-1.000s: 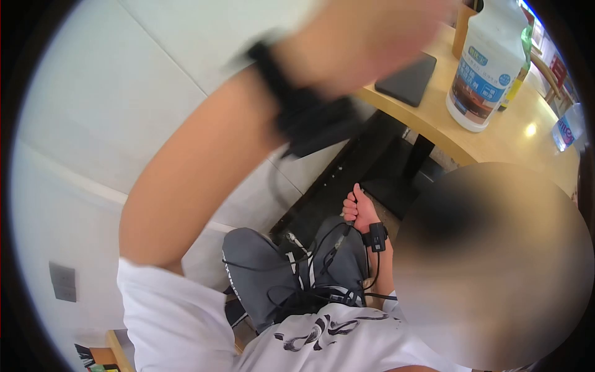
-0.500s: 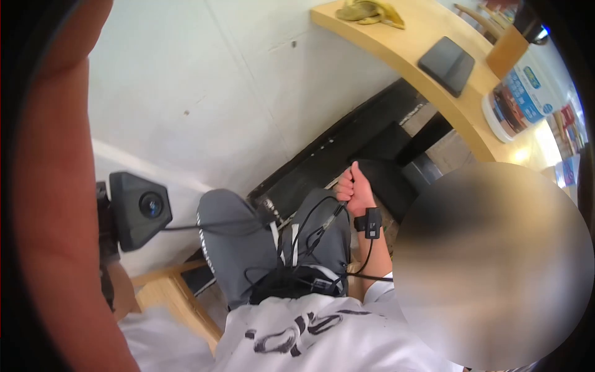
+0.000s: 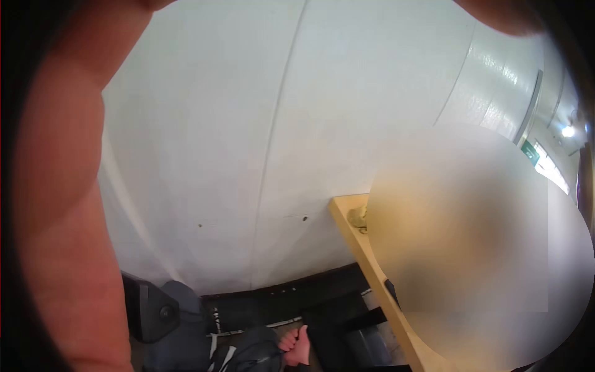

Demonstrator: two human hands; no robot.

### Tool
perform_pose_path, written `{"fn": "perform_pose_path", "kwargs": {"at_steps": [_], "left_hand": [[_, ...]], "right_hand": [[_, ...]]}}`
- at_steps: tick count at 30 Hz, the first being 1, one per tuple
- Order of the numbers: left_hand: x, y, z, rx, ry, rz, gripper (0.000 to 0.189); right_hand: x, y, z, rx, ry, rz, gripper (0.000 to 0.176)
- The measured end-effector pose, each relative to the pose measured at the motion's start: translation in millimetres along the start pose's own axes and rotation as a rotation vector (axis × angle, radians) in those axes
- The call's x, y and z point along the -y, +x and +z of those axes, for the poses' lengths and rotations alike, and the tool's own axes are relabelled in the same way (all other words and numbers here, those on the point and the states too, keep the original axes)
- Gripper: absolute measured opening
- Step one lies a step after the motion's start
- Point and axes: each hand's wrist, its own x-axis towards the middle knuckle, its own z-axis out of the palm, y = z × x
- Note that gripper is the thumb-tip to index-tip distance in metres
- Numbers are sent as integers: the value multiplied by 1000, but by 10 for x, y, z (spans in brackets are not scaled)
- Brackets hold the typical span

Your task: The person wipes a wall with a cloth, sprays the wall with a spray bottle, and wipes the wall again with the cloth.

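Note:
A large, out-of-focus stretch of skin [image 3: 68, 204], seemingly my left hand, fills the left edge very close to the lens. Its fingers cannot be made out, nor can anything in them. A black device [image 3: 152, 307] shows beside it. At the upper right edge is another blurred patch of skin, a fingertip by its shape. My right hand [image 3: 296, 347] is low in the view by my grey-trousered legs [image 3: 248, 350], fingers curled in and thumb up. A dark cable runs near it; whether the fingers hold anything is hidden.
A pale wall [image 3: 204, 124] fills the middle. To the right, a light wooden table edge [image 3: 378, 282] bears a yellowish peel [image 3: 357, 217], partly covered by a large blurred patch. Dark furniture [image 3: 338, 325] stands beneath the table.
The view has tilted up, so my legs, right hand and the table sit lower. The phone and tub are no longer visible. Skin has appeared at the upper right.

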Motion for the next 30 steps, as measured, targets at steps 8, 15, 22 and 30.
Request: {"fn": "perform_pose_path", "kwargs": {"at_steps": [8, 15, 22, 30], "left_hand": [[-204, -47, -514, -105, -26, 110, 50], [-290, -79, -345, -111, -105, 206, 52], [-951, -833, 804, -123, -296, 341, 55], [-1143, -1648, 1331, 934, -97, 961, 32]], "right_hand": [[44, 260, 56, 85, 24, -3, 53], [84, 178, 36, 71, 50, -18, 50], [106, 120, 168, 24, 96, -48, 49], [128, 119, 159, 28, 99, -39, 49]]}}
